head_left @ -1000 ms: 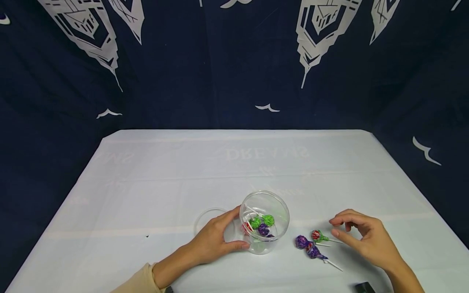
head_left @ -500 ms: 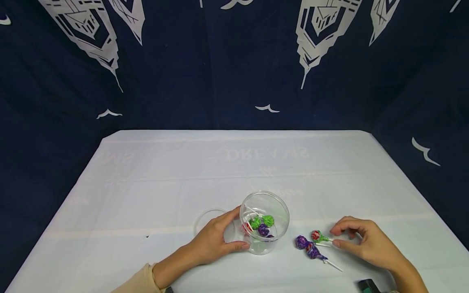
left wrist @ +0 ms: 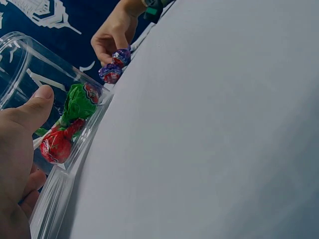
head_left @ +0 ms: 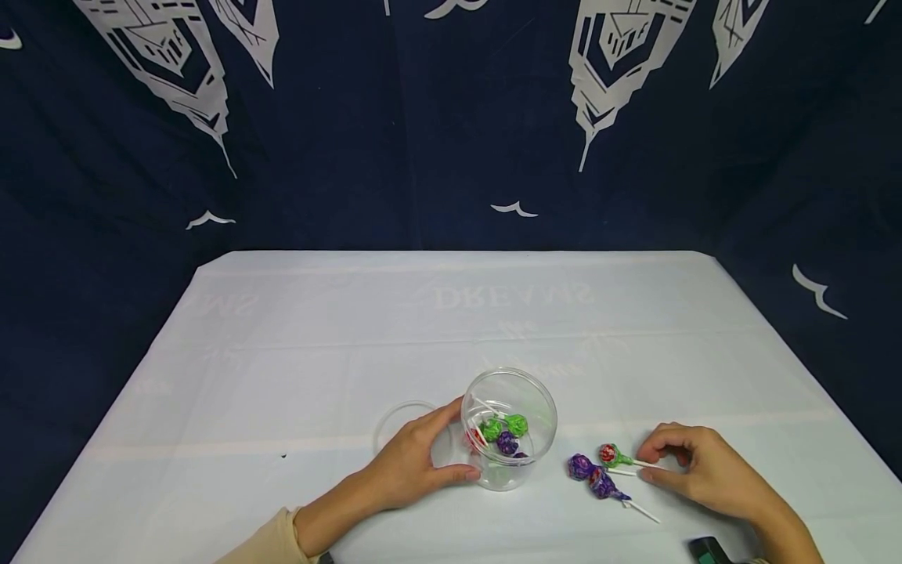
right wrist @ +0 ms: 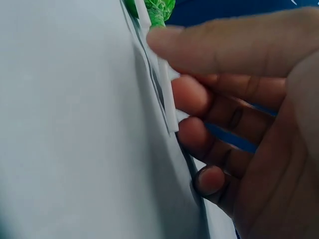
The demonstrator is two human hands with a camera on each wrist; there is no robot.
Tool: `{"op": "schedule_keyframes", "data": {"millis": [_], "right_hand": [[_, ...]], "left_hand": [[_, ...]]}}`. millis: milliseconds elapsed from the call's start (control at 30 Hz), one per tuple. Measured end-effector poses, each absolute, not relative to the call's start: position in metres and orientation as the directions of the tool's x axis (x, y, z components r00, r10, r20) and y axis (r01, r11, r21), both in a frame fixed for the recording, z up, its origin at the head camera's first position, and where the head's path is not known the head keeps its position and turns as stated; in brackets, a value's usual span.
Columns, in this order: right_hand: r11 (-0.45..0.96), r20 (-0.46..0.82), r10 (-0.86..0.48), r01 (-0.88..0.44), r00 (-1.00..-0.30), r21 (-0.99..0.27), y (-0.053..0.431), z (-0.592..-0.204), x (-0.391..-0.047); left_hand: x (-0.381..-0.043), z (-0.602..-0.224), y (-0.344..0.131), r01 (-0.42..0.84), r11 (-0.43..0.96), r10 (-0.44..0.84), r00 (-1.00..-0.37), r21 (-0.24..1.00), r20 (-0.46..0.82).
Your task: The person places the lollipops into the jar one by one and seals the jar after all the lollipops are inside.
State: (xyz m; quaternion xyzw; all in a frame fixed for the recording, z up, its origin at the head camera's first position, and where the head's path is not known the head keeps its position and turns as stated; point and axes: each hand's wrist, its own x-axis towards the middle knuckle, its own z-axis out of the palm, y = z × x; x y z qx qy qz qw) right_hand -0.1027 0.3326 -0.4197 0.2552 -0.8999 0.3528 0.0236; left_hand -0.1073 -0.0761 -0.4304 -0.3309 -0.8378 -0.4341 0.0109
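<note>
A clear plastic jar stands on the table with several wrapped lollipops inside, among them a green lollipop and a red lollipop. My left hand grips the jar from its left side, the thumb across the near wall. To the right, my right hand pinches the white stick of a red and green lollipop that lies on the cloth. Beside it are two purple lollipops, one purple lollipop farther left and another purple lollipop nearer me.
A round clear lid lies partly behind my left hand. White cloth covers the table, and a dark blue patterned curtain hangs behind it. A black device is at the right wrist.
My right hand has come down slightly, and its thumb and fingers have closed on the stick of the red and green lollipop. The left hand and jar stay put.
</note>
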Motion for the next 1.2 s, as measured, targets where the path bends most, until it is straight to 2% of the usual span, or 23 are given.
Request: {"op": "schedule_keyframes", "data": {"millis": [233, 733, 1200], "right_hand": [[0.642, 0.250, -0.430, -0.489, -0.867, -0.591, 0.330, -0.420, -0.102], [0.600, 0.285, -0.453, -0.526, -0.845, -0.603, 0.328, -0.422, -0.103], [0.594, 0.325, -0.374, -0.493, -0.869, -0.635, 0.322, -0.421, -0.102]], "left_hand": [[-0.107, -0.431, -0.076, 0.565, 0.411, 0.545, -0.781, 0.715, 0.304], [-0.107, -0.431, -0.076, 0.564, 0.405, 0.544, -0.781, 0.720, 0.305], [-0.107, -0.430, -0.076, 0.569, 0.410, 0.545, -0.779, 0.713, 0.308]]}}
